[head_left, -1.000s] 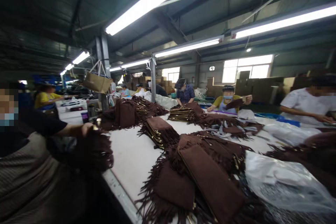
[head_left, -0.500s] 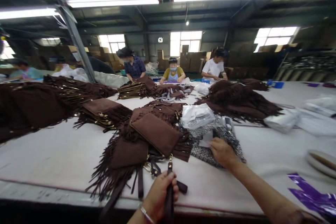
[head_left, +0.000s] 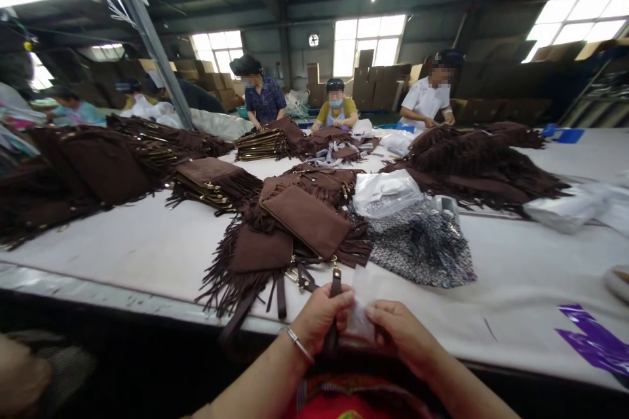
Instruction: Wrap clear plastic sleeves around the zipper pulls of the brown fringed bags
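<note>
My left hand (head_left: 322, 314) is closed around the dark brown wrist strap (head_left: 336, 283) of a suede pouch. That brown pouch (head_left: 310, 221) lies flat on top of a fringed one (head_left: 260, 250), a gold clasp joining it to the strap. Just right of the strap, my right hand (head_left: 397, 327) pinches a thin translucent sheet (head_left: 362, 291), perhaps plastic or tissue. Its left edge reaches my left fingers; whether they also grip it cannot be told. A black-and-white woven cloth item (head_left: 417, 249) rests beyond my right hand.
Stacked brown pouches (head_left: 213, 182) and larger fringed piles (head_left: 481, 167) cover parts of the white table (head_left: 122, 255). A clear plastic packet (head_left: 386, 193) sits behind the woven item. Purple film (head_left: 592, 340) lies at the right. Several co-workers work across the table.
My right hand has come back from the woven item with the translucent sheet, now beside my left hand. The left hand still holds the strap. The view has tilted down.
</note>
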`<state>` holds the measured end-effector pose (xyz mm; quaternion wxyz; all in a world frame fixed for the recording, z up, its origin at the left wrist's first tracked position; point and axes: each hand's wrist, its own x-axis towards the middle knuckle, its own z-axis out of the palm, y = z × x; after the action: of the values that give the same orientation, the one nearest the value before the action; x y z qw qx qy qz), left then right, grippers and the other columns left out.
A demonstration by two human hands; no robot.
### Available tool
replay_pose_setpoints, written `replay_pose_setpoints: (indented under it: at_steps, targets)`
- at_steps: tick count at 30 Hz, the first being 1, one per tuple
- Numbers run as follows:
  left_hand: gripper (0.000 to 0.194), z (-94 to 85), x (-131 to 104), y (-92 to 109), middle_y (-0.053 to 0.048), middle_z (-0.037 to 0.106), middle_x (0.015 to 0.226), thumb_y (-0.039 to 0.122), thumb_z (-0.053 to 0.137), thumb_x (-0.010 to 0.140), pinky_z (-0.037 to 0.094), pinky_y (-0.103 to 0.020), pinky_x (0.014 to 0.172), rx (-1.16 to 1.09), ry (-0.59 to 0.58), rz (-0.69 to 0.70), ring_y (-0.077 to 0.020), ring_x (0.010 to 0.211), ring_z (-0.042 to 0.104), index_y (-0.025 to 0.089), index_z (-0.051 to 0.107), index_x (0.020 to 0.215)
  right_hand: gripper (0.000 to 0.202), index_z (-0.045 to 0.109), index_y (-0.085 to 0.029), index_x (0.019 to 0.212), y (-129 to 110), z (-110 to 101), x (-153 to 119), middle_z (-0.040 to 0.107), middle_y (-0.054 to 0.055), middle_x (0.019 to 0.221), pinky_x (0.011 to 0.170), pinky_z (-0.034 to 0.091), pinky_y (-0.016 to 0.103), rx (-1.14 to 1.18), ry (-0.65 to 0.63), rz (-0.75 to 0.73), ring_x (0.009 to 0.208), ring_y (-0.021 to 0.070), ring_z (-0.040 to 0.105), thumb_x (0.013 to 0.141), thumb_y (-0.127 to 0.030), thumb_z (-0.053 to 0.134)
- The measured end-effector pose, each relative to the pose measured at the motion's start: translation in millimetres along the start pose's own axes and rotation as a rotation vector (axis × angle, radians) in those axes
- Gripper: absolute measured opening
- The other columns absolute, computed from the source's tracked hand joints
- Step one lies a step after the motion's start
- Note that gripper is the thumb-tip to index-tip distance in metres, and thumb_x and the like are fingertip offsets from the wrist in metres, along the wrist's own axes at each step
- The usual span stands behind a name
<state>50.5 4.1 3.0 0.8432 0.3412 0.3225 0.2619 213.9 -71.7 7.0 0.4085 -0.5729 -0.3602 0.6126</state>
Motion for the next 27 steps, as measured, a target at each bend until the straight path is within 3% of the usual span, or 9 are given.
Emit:
replay_pose_setpoints:
  at_steps: [5, 10, 14, 17, 20, 24, 27]
  targets:
    - [0.037, 0.5, 0.2, -4.5, 0.009, 0.044, 0.05, 0.036, 0.078, 0.065, 0.024, -0.019, 0.041, 0.138, 0.106, 0.071, -0.0051, 0.04, 0.035, 0.017, 0.052, 0.082, 0.042, 0.06, -0.015, 0.068, -20.5, -4.1, 11.1, 0.046, -0.004, 0.055, 0.052, 0.029, 0.023, -0.28, 0.073, -0.22, 0.054, 0.0103, 0.041, 0.082, -0.054, 0.054]
    - [0.035, 6.4, -9.5, -3.1, 0.005, 0.053, 0.056, 0.046, 0.07, 0.071, 0.035, -0.021, 0.046, 0.217, 0.144, 0.024, -0.0081, 0.045, 0.045, 0.017, 0.054, 0.082, 0.037, 0.062, -0.015, 0.06, -42.5, -5.6, 14.9, 0.048, -0.002, 0.054, 0.053, 0.03, 0.025, -0.431, 0.263, -0.271, 0.055, 0.0121, 0.042, 0.079, -0.047, 0.057]
    - [0.036, 0.6, -31.9, 8.2, -0.003, 0.063, 0.07, 0.046, 0.07, 0.071, 0.038, -0.021, 0.051, 0.283, 0.003, -0.105, -0.0107, 0.056, 0.054, 0.012, 0.062, 0.081, 0.035, 0.06, -0.016, 0.057, -38.0, -14.7, 4.5, 0.052, -0.001, 0.056, 0.055, 0.032, 0.025, -0.554, 0.33, -0.302, 0.059, 0.0135, 0.047, 0.077, -0.045, 0.06]
    - [0.037, -7.2, -40.7, 24.8, -0.001, 0.06, 0.068, 0.042, 0.076, 0.069, 0.029, -0.019, 0.047, 0.251, -0.079, -0.133, -0.0051, 0.049, 0.044, 0.011, 0.067, 0.087, 0.033, 0.058, -0.018, 0.056, -29.4, -17.1, -9.2, 0.054, -0.001, 0.056, 0.056, 0.034, 0.025, -0.616, 0.328, -0.267, 0.059, 0.0144, 0.05, 0.077, -0.043, 0.06]
    - [0.035, -6.2, -34.4, 41.5, 0.002, 0.057, 0.062, 0.039, 0.077, 0.068, 0.023, -0.019, 0.043, 0.179, -0.048, -0.034, -0.0029, 0.043, 0.036, 0.012, 0.067, 0.088, 0.03, 0.06, -0.018, 0.059, -24.0, -9.0, -21.0, 0.059, 0.0, 0.061, 0.06, 0.038, 0.026, -0.644, 0.278, -0.23, 0.063, 0.0159, 0.054, 0.079, -0.04, 0.059]
    - [0.032, 9.6, -20.0, 50.8, -0.003, 0.064, 0.066, 0.034, 0.077, 0.066, 0.032, -0.021, 0.048, 0.295, 0.061, 0.124, -0.009, 0.051, 0.05, 0.01, 0.069, 0.086, 0.027, 0.064, -0.019, 0.061, -23.3, 6.0, -27.2, 0.062, 0.0, 0.063, 0.06, 0.038, 0.026, -0.635, 0.234, -0.203, 0.064, 0.0168, 0.055, 0.079, -0.039, 0.058]
    - [0.023, 18.7, -16.7, 48.0, -0.004, 0.066, 0.066, 0.03, 0.074, 0.067, 0.034, -0.022, 0.049, 0.418, 0.111, 0.205, -0.0112, 0.055, 0.052, 0.01, 0.071, 0.079, 0.026, 0.065, -0.018, 0.061, -24.4, 9.8, -26.6, 0.063, 0.0, 0.063, 0.06, 0.038, 0.026, -0.609, 0.225, -0.189, 0.063, 0.0167, 0.055, 0.077, -0.039, 0.059]
